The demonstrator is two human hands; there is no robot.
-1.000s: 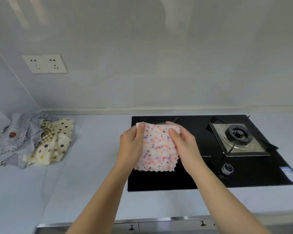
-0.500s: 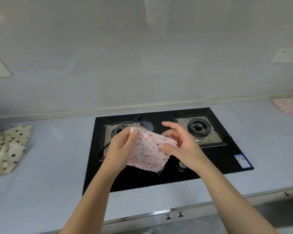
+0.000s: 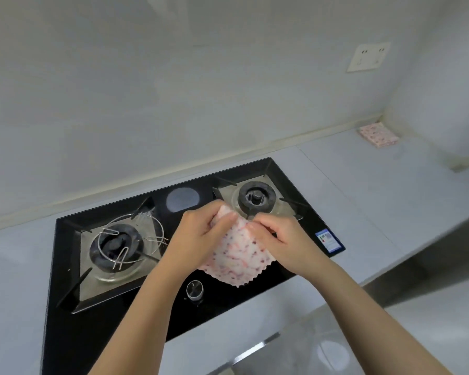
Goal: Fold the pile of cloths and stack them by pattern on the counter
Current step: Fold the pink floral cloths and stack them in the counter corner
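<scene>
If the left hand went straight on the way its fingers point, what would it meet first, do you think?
Likely the right gas burner: the left hand, pinching the speckled cloth, points towards it, though it may be held higher and pass over.

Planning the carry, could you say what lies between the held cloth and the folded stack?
Head view: the right burner, then bare counter up to the folded stack.

a home kitchen: gas hob (image 3: 173,266) set in a counter (image 3: 377,190), wall socket (image 3: 368,56).
</scene>
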